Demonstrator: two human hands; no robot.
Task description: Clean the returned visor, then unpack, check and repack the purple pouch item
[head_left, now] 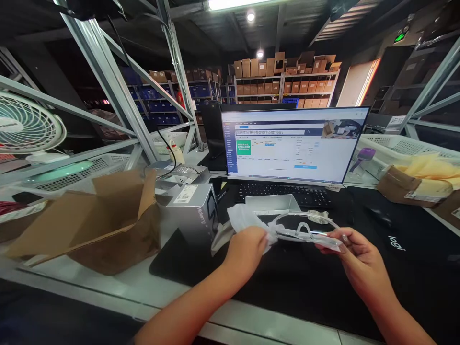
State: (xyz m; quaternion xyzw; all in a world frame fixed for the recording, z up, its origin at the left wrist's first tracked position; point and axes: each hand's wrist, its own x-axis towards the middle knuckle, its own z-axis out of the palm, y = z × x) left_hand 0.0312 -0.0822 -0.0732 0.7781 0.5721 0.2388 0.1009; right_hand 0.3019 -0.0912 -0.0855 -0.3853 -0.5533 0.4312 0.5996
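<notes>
My left hand (pixel 247 244) is closed, gripping a crumpled white wrapping sheet (pixel 244 218) at the near end of a clear eyewear frame. The clear eyewear frame (pixel 304 231), with an arched nose piece in its middle, spans the gap between my hands above the black desk mat (pixel 280 282). With thumb and fingers, my right hand (pixel 354 249) pinches its right end. Behind it lies an open silver-grey tray-like box part (pixel 271 204). A grey printed box (pixel 190 215) stands to the left of my left hand.
An open cardboard box (pixel 115 230) is on the left. Behind the frame are a keyboard (pixel 283 192) and a lit monitor (pixel 280 148). A mouse (pixel 379 216) and a cardboard box holding yellow material (pixel 413 187) are at right. A fan (pixel 28 124) stands far left.
</notes>
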